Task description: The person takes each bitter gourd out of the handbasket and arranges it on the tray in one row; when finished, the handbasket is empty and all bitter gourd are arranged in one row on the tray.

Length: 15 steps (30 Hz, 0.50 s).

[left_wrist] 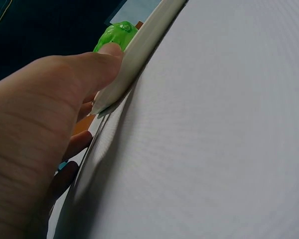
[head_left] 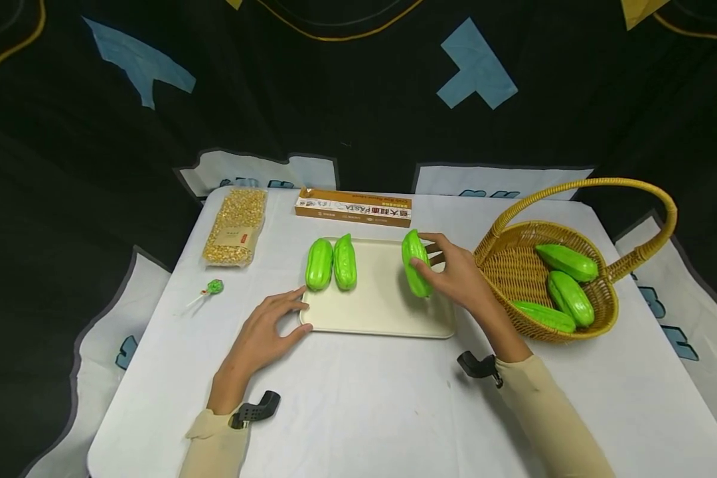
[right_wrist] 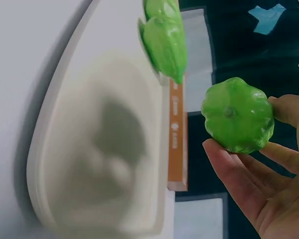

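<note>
White table [head_left: 364, 398]: right hand [head_left: 457, 279] holds gourd [head_left: 415, 263] over tray [head_left: 382, 312].

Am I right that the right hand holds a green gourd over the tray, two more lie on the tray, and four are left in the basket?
Not quite: the basket holds three green gourds, not four, as the head view shows. The rest stands: the right hand holds a gourd over the tray, and two more lie on it.
</note>
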Each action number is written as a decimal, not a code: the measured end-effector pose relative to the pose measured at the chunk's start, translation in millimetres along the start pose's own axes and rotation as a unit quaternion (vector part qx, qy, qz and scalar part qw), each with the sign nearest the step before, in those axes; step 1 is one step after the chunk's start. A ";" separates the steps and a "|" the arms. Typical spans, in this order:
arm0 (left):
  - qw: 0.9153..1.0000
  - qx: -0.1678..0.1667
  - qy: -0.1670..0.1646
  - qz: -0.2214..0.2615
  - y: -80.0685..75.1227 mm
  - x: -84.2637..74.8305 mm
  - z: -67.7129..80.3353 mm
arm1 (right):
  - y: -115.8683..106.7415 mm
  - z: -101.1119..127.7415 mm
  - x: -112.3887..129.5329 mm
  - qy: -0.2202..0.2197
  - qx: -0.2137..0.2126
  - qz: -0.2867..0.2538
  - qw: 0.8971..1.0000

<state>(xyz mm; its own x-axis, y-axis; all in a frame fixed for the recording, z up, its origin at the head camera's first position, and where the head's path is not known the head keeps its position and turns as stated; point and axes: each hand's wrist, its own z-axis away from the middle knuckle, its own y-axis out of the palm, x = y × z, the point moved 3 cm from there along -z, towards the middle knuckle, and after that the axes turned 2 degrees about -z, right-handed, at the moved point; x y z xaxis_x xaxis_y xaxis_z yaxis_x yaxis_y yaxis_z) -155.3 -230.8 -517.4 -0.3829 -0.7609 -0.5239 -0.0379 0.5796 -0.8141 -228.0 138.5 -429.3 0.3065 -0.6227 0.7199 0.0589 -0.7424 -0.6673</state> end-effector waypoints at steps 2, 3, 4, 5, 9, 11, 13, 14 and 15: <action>1.000 0.001 -0.001 0.001 0.0 -0.1 0.3 | 7.7 -4.9 -1.6 0.004 0.005 -0.003 1.000; 1.000 0.002 -0.003 0.002 0.0 -0.2 0.3 | 11.0 -7.3 -2.2 0.005 0.007 -0.004 1.000; 1.000 0.004 -0.004 0.002 0.1 -0.2 0.3 | 14.4 -9.6 -2.8 0.007 0.009 -0.006 1.000; 1.000 0.005 -0.005 0.003 -0.1 -0.5 0.4 | 17.7 -11.9 -3.2 0.008 0.011 -0.007 1.000; 1.000 0.008 -0.011 0.004 -0.4 -0.9 0.3 | 29.3 -20.1 -1.9 0.018 0.014 -0.007 1.000; 1.000 0.007 -0.010 0.004 -0.3 -1.2 0.3 | 35.4 -24.0 -1.3 0.023 0.015 -0.007 1.000; 1.000 0.007 -0.009 0.005 -0.5 -1.4 0.4 | 42.0 -27.8 -1.3 0.026 0.019 -0.010 0.999; 1.000 0.006 -0.007 0.005 -0.6 -1.5 0.4 | 45.3 -29.6 -1.3 0.027 0.020 -0.012 0.999; 1.000 0.006 -0.006 0.004 -0.5 -1.2 0.3 | 48.4 -31.1 -1.1 0.028 0.022 -0.014 0.999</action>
<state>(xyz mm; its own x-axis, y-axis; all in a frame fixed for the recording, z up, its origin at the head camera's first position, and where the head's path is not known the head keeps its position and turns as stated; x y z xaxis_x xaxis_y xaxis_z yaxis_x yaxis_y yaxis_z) -154.5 -230.2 -516.5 -0.3716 -0.7596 -0.5338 -0.0237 0.5825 -0.8125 -255.0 95.6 -456.4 0.2510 -0.6157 0.7469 0.1080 -0.7490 -0.6537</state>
